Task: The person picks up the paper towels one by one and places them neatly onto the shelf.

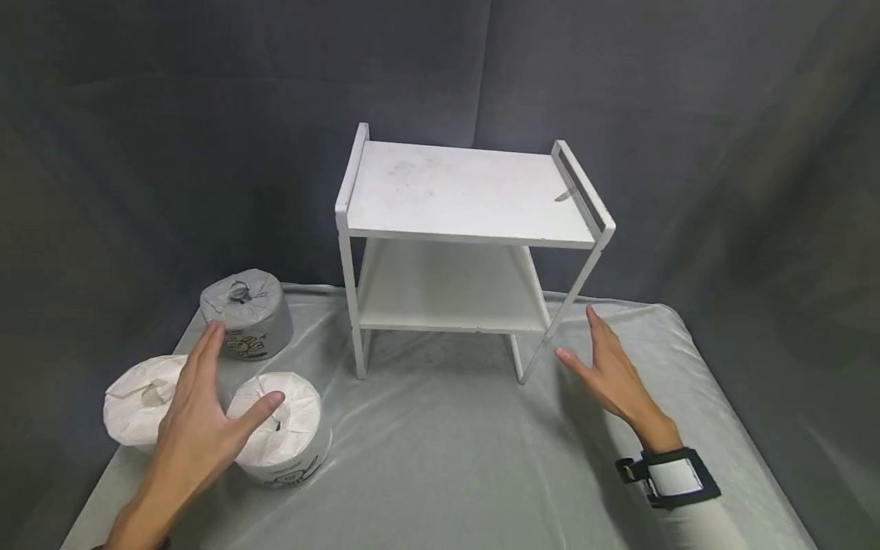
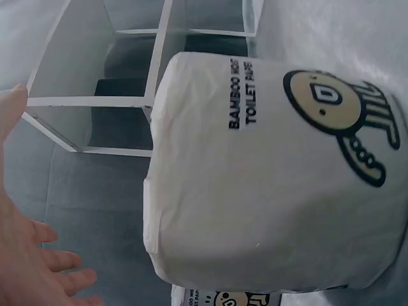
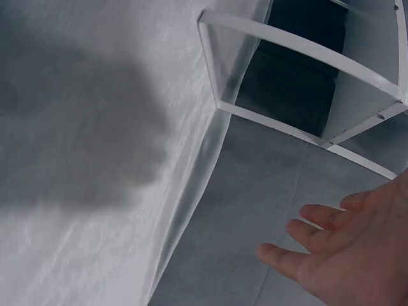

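My left hand [image 1: 202,416] hovers open over the gap between two paper-wrapped toilet paper rolls, its thumb overlapping the front right roll [image 1: 278,451] in the head view. The left roll [image 1: 140,401] is partly hidden behind the fingers. A third, greyer roll [image 1: 247,313] stands behind them. In the left wrist view a wrapped roll [image 2: 274,172] with a printed cartoon fills the middle, beside the spread fingers. My right hand [image 1: 612,374], fingers extended and holding nothing, is just right of the white two-tier shelf [image 1: 461,191], near its right front leg.
The shelf stands at the back middle of a cloth-covered table [image 1: 440,443]; its upper board has raised side rails, and a lower board [image 1: 454,294] sits beneath. Dark grey curtains [image 1: 206,137] hang close behind and at both sides. A strap [image 1: 670,477] circles my right wrist.
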Motion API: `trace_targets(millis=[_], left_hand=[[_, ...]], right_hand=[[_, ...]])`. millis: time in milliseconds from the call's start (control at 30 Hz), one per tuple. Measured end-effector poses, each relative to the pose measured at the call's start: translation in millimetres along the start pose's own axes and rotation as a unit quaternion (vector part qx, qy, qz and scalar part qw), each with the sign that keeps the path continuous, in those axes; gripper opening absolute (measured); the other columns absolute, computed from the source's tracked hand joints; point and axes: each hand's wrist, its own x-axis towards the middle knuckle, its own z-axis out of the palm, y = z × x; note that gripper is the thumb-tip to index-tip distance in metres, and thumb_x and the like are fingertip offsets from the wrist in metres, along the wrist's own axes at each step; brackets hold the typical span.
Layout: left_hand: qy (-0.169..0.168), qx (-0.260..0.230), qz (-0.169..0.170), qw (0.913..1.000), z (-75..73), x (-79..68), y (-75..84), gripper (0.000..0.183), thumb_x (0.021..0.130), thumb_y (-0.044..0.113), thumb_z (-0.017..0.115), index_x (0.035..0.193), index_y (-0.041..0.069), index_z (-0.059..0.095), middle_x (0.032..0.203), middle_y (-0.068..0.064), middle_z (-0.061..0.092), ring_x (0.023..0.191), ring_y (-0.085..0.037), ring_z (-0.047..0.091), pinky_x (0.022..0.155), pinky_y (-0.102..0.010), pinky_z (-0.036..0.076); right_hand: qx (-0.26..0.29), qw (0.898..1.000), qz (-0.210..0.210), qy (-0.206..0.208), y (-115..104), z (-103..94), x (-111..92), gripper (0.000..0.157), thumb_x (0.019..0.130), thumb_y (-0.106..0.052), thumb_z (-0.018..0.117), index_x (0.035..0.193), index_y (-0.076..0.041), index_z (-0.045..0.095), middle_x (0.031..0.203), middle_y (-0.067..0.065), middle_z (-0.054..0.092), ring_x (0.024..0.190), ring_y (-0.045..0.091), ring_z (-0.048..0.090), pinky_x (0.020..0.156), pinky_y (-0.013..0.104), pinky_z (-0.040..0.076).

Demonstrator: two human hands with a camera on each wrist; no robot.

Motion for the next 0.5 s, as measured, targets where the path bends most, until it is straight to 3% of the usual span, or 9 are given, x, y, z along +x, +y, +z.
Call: trace_targets(millis=[233, 500], left_hand=[[0.033, -0.024, 0.011, 0.9991, 4.0, -11.0, 2.0, 0.113, 0.072, 0.037, 0.082, 0.16, 0.019, 0.014, 0.165, -0.008, 0.017, 0.148, -0.032, 0.018, 0.113, -0.061, 0.02], [0.035, -0.051, 0.003, 0.9981, 7.3, -23.8, 2.0, 0.116, 0.069, 0.031, 0.084, 0.16, 0.018, 0.013, 0.164, -0.012, 0.017, 0.148, -0.032, 0.017, 0.115, -0.058, 0.017]], right_hand=[[0.044, 0.999, -0.002, 0.004, -8, 7.9, 8, 0.093, 0.094, -0.053, 0.052, 0.159, -0.006, 0.005, 0.161, 0.026, 0.017, 0.144, 0.045, 0.018, 0.11, 0.066, 0.019], [0.101, 0.995, -0.013, 0.019, -18, 15.8, 12, 0.087, 0.097, -0.046, 0.051, 0.158, -0.003, 0.006, 0.162, 0.025, 0.014, 0.146, 0.042, 0.015, 0.113, 0.063, 0.017]])
